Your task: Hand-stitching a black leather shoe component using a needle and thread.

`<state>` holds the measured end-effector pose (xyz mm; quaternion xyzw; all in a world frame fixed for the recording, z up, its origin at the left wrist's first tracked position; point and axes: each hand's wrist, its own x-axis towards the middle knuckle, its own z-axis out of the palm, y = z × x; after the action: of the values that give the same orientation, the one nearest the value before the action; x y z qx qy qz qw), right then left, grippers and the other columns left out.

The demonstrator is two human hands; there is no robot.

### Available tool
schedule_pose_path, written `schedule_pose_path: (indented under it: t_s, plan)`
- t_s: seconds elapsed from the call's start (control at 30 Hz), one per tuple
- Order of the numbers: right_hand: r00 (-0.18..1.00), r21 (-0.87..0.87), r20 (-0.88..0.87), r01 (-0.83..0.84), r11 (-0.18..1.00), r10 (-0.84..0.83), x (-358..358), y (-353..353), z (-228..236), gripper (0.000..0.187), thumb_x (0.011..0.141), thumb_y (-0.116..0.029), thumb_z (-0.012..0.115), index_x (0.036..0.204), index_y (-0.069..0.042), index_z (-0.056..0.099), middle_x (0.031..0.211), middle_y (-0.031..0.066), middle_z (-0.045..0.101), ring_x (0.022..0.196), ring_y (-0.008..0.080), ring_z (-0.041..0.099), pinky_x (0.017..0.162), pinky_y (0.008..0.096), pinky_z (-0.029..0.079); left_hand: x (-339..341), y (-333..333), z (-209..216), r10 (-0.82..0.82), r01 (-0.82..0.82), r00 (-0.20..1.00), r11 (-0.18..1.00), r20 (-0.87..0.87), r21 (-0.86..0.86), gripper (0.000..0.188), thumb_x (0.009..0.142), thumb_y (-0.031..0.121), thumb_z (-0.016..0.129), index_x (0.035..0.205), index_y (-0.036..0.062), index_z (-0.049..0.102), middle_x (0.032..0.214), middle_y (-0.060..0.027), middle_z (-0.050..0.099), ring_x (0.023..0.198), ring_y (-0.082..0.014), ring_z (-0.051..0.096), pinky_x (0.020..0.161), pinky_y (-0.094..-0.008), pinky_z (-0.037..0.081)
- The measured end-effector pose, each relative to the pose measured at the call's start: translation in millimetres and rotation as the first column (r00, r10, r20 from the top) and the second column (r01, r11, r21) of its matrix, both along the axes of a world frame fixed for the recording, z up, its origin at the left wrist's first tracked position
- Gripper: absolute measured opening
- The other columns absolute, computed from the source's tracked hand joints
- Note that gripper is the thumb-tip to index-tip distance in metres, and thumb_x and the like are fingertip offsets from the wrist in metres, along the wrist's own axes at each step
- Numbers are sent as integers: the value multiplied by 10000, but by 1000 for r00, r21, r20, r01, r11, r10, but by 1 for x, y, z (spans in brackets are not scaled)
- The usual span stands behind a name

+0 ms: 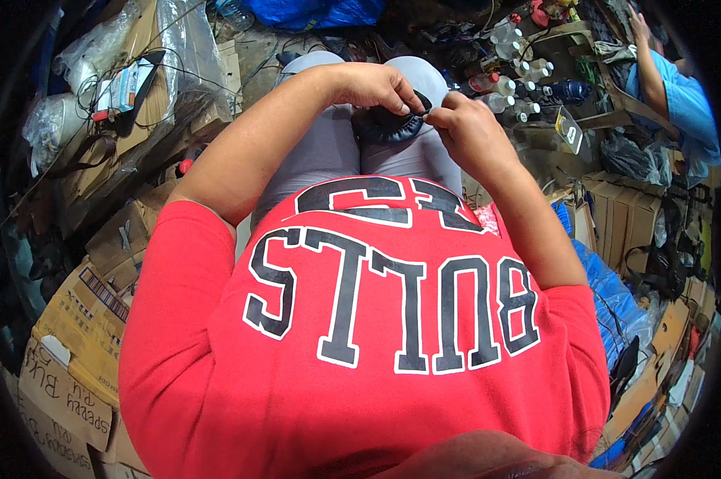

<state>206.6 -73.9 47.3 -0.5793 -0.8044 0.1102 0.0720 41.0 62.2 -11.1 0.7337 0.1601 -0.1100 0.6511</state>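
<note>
A black, shiny piece with a puckered, stitched-looking edge (400, 132) lies over my grey-clad thighs, near the knees. Its exact kind is hard to tell, as my fingers cover part of it. My left hand (379, 86) comes over its upper left side, thumb and fingers closed on its rim. From the right, my right hand (474, 126) meets it, thumb and forefinger pinched together at the same rim. Only a small gap separates the two hands' fingertips. Anything thin between the right fingertips is too small to make out.
Several plastic bottles (504, 85) stand on the floor ahead to the right. Beyond them, a person in a blue shirt (684, 96) sits with an arm raised. Cardboard boxes (81, 327) and plastic bags (197, 60) crowd the left; more cardboard (620, 211) and blue plastic (608, 295) lie right.
</note>
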Motion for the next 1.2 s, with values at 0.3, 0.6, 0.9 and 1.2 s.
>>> schedule_pose_path:
  t_s: [0.3,0.6,0.9,1.2]
  plan:
    - [970,-212,-235,-112,971,61,11,32,-26,149,699,-46,665,843,-76,686,804,126,627,713,281,625,667,345,499,7,4,1,65,-67,998,992,19,107,329,731,22,632,1058,61,634,855,12,644,776,-109,551,712,-272,454]
    - [481,-559,-716,39,828,-506,41,12,-50,171,811,-189,663,862,-25,657,843,-1,564,823,104,509,790,238,401,-45,-41,3,313,-446,895,618,318,648,265,719,160,709,945,64,610,924,-128,610,846,-298,602,734,-350,471]
    - [-493,-590,-768,296,751,-409,52,24,-84,300,912,-311,529,811,-38,606,831,86,621,803,220,593,802,346,465,-80,-15,10,599,-698,692,414,402,585,110,857,93,543,886,29,627,838,-115,648,799,-226,622,728,-351,477]
    - [-600,-534,-576,-238,811,-555,46,-8,-54,477,967,-380,371,555,-144,322,476,-30,263,425,110,206,563,286,289,-59,-15,-16,822,-170,543,305,169,-937,342,973,279,367,671,120,365,561,11,307,531,-135,343,767,-369,434]
